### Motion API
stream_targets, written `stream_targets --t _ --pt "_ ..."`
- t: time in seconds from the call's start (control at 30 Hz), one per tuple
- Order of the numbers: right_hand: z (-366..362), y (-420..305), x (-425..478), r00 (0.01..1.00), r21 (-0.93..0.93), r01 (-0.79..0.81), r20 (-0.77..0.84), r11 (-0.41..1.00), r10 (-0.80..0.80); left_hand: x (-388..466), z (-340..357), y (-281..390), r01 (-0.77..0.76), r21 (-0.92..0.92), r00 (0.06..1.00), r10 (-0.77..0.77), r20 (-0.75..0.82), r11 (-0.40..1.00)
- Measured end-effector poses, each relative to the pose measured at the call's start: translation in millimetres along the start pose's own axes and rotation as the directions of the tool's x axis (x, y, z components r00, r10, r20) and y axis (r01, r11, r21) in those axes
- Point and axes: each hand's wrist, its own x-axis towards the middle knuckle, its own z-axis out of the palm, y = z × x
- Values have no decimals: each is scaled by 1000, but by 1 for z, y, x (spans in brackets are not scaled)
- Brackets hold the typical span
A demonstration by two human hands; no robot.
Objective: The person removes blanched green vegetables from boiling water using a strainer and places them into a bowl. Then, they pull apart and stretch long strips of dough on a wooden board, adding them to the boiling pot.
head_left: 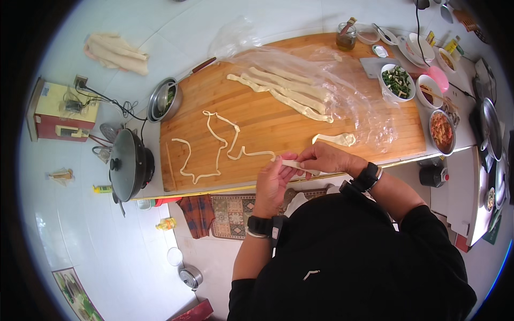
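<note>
Both hands hold a strip of pale dough (292,164) at the front edge of a wooden board (249,116). My left hand (277,172) has the strip across its palm and fingers. My right hand (325,159) pinches the strip just to the right. A long thin dough rope (219,138) runs from my left hand and winds over the left part of the board. Behind my right hand lies a short flat dough piece (335,139). Several thick dough strips (281,94) lie farther back, partly under clear plastic film (341,84).
At the left stand a lidded black pan (127,164) and a metal bowl (176,100) with a knife or spatula handle beside it. At the right are a bowl of chopped greens (397,82), a bowl of reddish food (442,132) and a glass jar (346,40) with a brush.
</note>
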Motion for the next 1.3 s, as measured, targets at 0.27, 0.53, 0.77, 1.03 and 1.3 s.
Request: stream_targets --t 0.27,0.53,0.77,1.03,1.3 --pt "-25 57 -16 986 -456 153 7 877 -168 -32 30 64 -184 123 964 203 -170 975" --pt "-75 -7 -85 978 -40 148 -141 988 -152 -42 -8 108 -320 88 896 332 -295 943" --pt "-77 -12 -79 974 11 77 -214 997 -73 9 -59 41 364 390 917 -254 -306 846" --pt "-45 5 -43 990 6 15 -139 1000 -14 13 26 -33 297 242 947 -318 52 924" --pt "-38 19 -52 986 -331 103 -90 938 -140 1 60 -19 -65 144 992 79 -95 988"
